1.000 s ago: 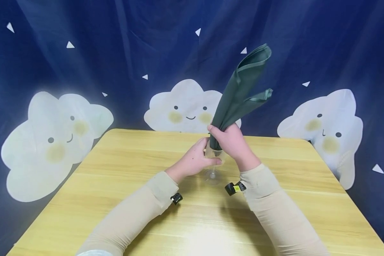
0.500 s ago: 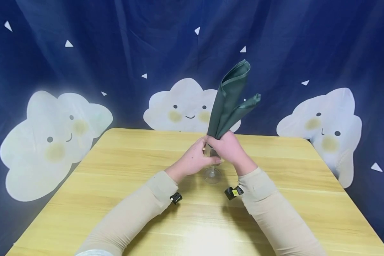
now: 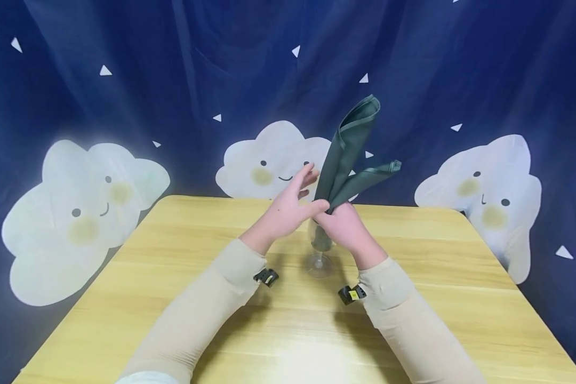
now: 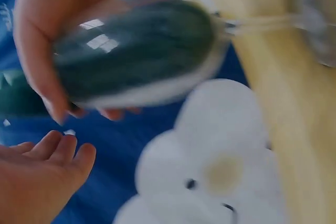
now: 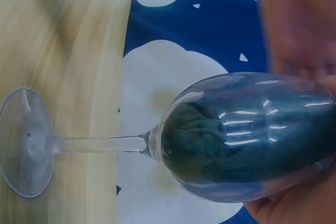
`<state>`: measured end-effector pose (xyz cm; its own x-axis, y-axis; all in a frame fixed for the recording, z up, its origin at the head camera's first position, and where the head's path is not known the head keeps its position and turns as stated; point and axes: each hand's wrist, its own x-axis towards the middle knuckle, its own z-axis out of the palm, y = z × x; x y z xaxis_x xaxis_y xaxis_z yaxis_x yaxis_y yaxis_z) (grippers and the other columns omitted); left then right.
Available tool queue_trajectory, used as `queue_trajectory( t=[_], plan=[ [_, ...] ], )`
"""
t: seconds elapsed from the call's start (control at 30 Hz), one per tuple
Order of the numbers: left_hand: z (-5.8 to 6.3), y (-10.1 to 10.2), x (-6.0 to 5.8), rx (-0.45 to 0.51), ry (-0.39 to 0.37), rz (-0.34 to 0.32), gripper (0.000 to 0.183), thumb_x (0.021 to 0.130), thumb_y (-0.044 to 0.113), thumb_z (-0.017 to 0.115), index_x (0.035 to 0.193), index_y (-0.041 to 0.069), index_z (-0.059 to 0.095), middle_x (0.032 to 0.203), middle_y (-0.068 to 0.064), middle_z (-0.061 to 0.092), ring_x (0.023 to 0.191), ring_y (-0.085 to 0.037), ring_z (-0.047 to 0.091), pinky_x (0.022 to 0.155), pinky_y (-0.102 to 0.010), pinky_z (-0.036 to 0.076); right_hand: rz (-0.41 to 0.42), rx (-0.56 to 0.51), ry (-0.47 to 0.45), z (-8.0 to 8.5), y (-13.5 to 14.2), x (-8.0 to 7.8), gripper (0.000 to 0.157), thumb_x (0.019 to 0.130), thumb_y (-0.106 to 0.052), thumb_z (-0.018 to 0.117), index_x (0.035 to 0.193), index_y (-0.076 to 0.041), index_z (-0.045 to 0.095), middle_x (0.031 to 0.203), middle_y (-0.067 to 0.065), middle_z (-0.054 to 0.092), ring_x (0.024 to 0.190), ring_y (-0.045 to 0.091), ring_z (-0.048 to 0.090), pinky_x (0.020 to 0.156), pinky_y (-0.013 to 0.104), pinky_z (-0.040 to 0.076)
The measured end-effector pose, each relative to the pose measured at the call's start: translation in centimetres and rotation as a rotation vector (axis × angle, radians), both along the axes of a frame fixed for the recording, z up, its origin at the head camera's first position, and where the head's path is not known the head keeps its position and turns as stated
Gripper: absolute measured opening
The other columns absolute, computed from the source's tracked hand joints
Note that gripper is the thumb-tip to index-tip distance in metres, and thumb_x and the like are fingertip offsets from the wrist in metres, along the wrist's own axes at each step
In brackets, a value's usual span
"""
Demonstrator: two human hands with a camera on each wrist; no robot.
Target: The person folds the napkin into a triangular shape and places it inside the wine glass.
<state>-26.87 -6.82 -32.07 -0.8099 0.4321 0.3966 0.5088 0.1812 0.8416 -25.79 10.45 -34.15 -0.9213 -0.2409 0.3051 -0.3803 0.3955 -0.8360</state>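
A dark green cloth napkin point(image 3: 349, 144), rolled and folded, stands with its lower end inside a stemmed wine glass point(image 3: 320, 242). Two ends fan out above, one tall and one shorter, leaning right. My right hand point(image 3: 343, 226) grips the napkin at the glass's rim, its fingers partly hidden behind. Beside it on the left, my left hand point(image 3: 288, 210) is raised with fingers spread, its thumb overlapping the napkin's base. In the left wrist view, that left hand point(image 4: 47, 177) holds nothing. The right wrist view shows bunched cloth filling the glass bowl point(image 5: 241, 135).
The glass's foot stands on a light wooden table point(image 3: 197, 256). Behind the far edge hangs a dark blue curtain point(image 3: 149, 69) with smiling white clouds. A small black camera point(image 3: 266, 276) sits on the left sleeve, another camera point(image 3: 352, 294) on the right.
The right hand has pushed the napkin down into the glass, tipping it more upright, then slightly right again. The left hand has let go of the glass bowl and risen with fingers opened.
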Motion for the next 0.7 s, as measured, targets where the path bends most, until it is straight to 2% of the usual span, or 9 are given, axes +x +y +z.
queue_trajectory(
  t=[0.1, 0.2, 0.27, 0.37, 0.47, 0.57, 0.7],
  plan=[
    [1.7, 1.5, 0.3, 0.032, -0.001, 0.011, 0.085, 0.093, 0.038, 0.073, 0.161, 0.025, 0.024, 0.148, 0.002, 0.049, 0.132, -0.013, 0.049, 0.109, -0.038, 0.039, 0.050, -0.005, 0.021, 0.1, 0.1, 0.0, 0.025, 0.101, -0.029, 0.059, 0.118, -0.011, 0.058, 0.097, 0.008, 0.059, 0.086, 0.025, 0.056, 0.081, 0.042, 0.045],
    [2.6, 2.9, 0.6, 0.058, 0.014, 0.046, 0.076, 0.092, 0.039, 0.075, 0.155, 0.024, 0.035, 0.134, 0.002, 0.056, 0.117, -0.015, 0.057, 0.102, -0.040, 0.043, 0.102, -0.020, 0.041, 0.0, 0.3, -0.1, 0.018, 0.103, -0.022, 0.056, 0.116, -0.009, 0.059, 0.096, 0.008, 0.059, 0.084, 0.026, 0.055, 0.080, 0.043, 0.044],
    [2.8, 3.5, 0.9, 0.064, 0.028, 0.080, 0.069, 0.093, 0.037, 0.073, 0.151, 0.021, 0.040, 0.128, 0.000, 0.057, 0.112, -0.016, 0.058, 0.099, -0.040, 0.043, 0.127, -0.039, 0.049, -0.2, 0.3, -0.1, 0.014, 0.103, -0.016, 0.056, 0.113, -0.008, 0.060, 0.093, 0.008, 0.059, 0.083, 0.027, 0.054, 0.080, 0.043, 0.043],
    [3.0, 4.1, 1.3, 0.059, 0.034, 0.131, 0.066, 0.094, 0.037, 0.071, 0.149, 0.018, 0.039, 0.124, -0.001, 0.057, 0.110, -0.016, 0.057, 0.098, -0.040, 0.043, 0.128, -0.060, 0.049, -0.4, 0.4, -0.1, 0.009, 0.102, -0.014, 0.056, 0.107, -0.008, 0.060, 0.091, 0.007, 0.058, 0.083, 0.026, 0.054, 0.080, 0.042, 0.043],
    [3.1, 4.4, 1.3, 0.097, 0.019, 0.168, 0.064, 0.093, 0.036, 0.072, 0.145, 0.017, 0.040, 0.119, -0.003, 0.058, 0.109, -0.020, 0.058, 0.096, -0.042, 0.044, 0.135, -0.100, 0.038, -0.3, 0.4, -0.1, 0.012, 0.101, -0.016, 0.059, 0.110, -0.009, 0.061, 0.096, 0.006, 0.061, 0.088, 0.023, 0.057, 0.085, 0.041, 0.045],
    [3.1, 4.3, 1.1, 0.165, -0.016, 0.213, 0.054, 0.093, 0.034, 0.072, 0.135, 0.014, 0.045, 0.109, -0.006, 0.061, 0.100, -0.023, 0.060, 0.091, -0.042, 0.046, 0.167, -0.201, -0.014, -0.4, 0.6, -0.1, 0.021, 0.099, -0.018, 0.063, 0.120, -0.011, 0.063, 0.107, 0.005, 0.065, 0.099, 0.022, 0.060, 0.095, 0.041, 0.045],
    [2.6, 3.7, 0.8, 0.290, -0.046, 0.257, 0.033, 0.099, 0.026, 0.065, 0.125, 0.009, 0.053, 0.097, -0.006, 0.062, 0.090, -0.020, 0.061, 0.087, -0.039, 0.048, 0.145, -0.375, -0.101, -0.5, 0.8, -0.1, 0.017, 0.099, -0.023, 0.063, 0.108, -0.008, 0.063, 0.106, 0.004, 0.064, 0.103, 0.021, 0.057, 0.102, 0.039, 0.040]
  ],
)
